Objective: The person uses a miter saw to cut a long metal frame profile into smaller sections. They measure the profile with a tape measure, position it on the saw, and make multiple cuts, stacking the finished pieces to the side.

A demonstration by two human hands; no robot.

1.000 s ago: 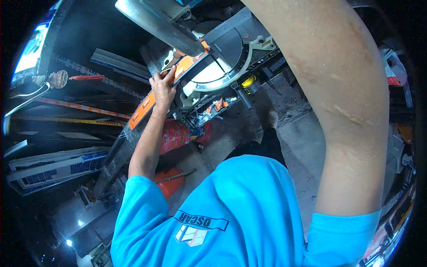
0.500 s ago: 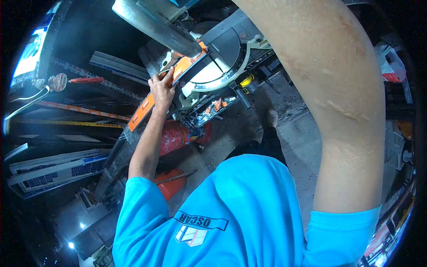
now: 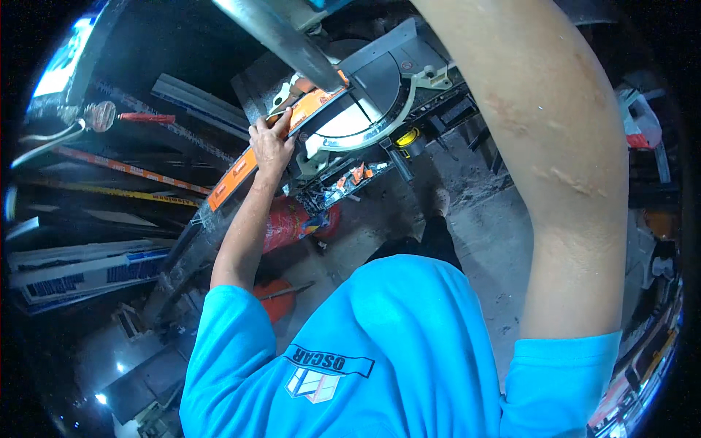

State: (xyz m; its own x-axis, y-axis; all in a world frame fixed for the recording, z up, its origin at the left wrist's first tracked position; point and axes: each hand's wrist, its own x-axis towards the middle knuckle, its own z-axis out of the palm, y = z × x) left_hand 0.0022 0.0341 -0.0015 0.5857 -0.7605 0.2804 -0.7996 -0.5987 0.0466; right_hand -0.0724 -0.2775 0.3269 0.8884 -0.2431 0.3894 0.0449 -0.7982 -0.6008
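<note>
A long profile bar with orange film on its face point(image 3: 235, 179) lies slantwise across a mitre saw point(image 3: 372, 82), its upper end under a thick grey tube point(image 3: 286, 42) of the saw. My left hand point(image 3: 270, 148) is closed over the bar just left of the saw's pale, curved base rim. Its fingers wrap the bar's edge, and the fingertips are partly hidden. My right arm point(image 3: 562, 153) stretches up past the top edge of the picture. The right hand is outside the view.
Scraps point(image 3: 352, 179) lie on a ledge below the saw. A red wrapped bundle point(image 3: 285, 223) and an orange-red container point(image 3: 276, 299) stand beneath my left forearm. Long profiles point(image 3: 95, 274) are stacked at the left. A yellow-and-black part point(image 3: 409, 140) sits under the saw's front.
The whole view has shifted slightly, with the saw now a little further right. My left hand keeps its hold on the bar, and my right arm stays raised.
</note>
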